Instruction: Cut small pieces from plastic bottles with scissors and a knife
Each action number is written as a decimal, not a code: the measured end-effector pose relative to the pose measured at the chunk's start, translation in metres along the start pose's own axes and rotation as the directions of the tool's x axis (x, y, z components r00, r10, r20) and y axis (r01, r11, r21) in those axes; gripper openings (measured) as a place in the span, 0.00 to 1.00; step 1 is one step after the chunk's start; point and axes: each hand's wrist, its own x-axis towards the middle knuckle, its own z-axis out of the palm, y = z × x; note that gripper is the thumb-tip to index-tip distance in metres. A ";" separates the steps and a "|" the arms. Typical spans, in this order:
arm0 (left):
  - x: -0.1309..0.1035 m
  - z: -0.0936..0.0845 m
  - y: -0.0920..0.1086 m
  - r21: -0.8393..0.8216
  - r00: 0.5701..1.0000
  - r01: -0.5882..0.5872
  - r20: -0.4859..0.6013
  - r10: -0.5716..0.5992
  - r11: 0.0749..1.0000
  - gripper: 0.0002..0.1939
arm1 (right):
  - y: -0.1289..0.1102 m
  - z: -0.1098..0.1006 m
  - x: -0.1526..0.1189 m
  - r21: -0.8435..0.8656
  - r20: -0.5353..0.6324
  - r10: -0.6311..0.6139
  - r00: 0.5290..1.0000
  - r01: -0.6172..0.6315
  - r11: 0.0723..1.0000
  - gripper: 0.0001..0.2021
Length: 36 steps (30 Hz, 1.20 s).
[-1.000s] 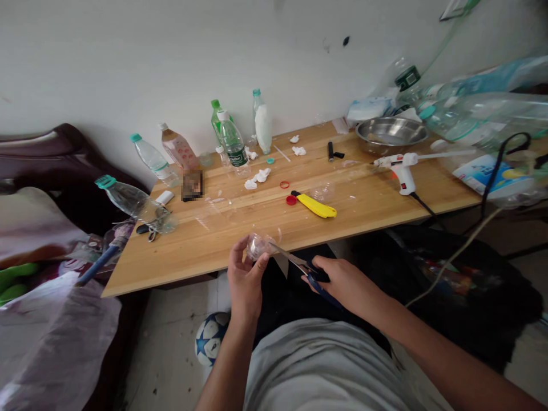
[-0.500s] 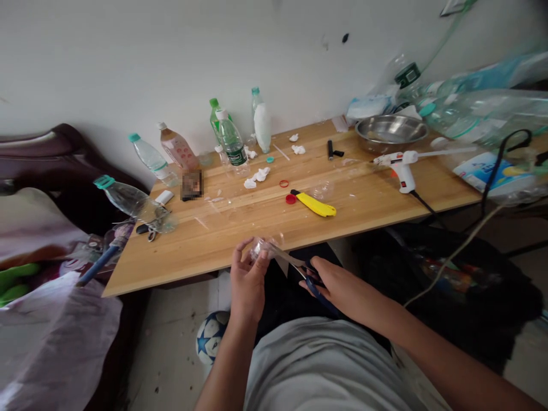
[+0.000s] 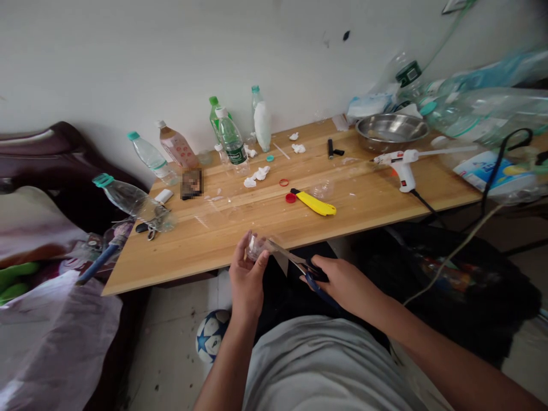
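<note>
Just over the front edge of the wooden table (image 3: 180,257), my left hand (image 3: 248,277) grips a piece of clear plastic (image 3: 258,246), its thumb on the near side. The piece is see-through, so its full shape is hard to make out; it looks like a cut part of a bottle. My right hand (image 3: 338,279) is closed round the dark blue handles of a pair of scissors (image 3: 293,258). The blades point left and reach the plastic. A yellow utility knife (image 3: 315,203) lies on the table beyond my hands, beside a red cap (image 3: 290,198).
Several plastic bottles (image 3: 233,145) stand along the back and left. A white glue gun (image 3: 402,171) with a cord rests at right, before a steel bowl (image 3: 391,130). Crumpled tissue (image 3: 257,177) and plastic scraps lie about. A football (image 3: 213,337) sits on the floor.
My left hand has turned slightly, and the clear plastic has shifted a little to the left with it. The scissors stay at the plastic in my right hand.
</note>
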 end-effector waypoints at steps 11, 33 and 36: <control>0.000 0.000 0.004 -0.117 1.000 0.010 0.012 -0.009 0.993 0.25 | 0.004 -0.011 0.000 0.183 -0.203 -0.035 0.978 0.073 0.980 0.13; -0.012 -0.010 0.029 -0.167 0.975 -0.073 0.197 0.106 0.983 0.27 | -0.017 -0.023 -0.021 0.302 -0.066 0.052 0.996 -0.030 0.953 0.08; -0.016 -0.012 0.034 -0.106 0.958 -0.147 0.234 0.168 0.984 0.29 | -0.020 -0.025 -0.028 0.249 0.004 0.010 1.000 -0.011 0.968 0.06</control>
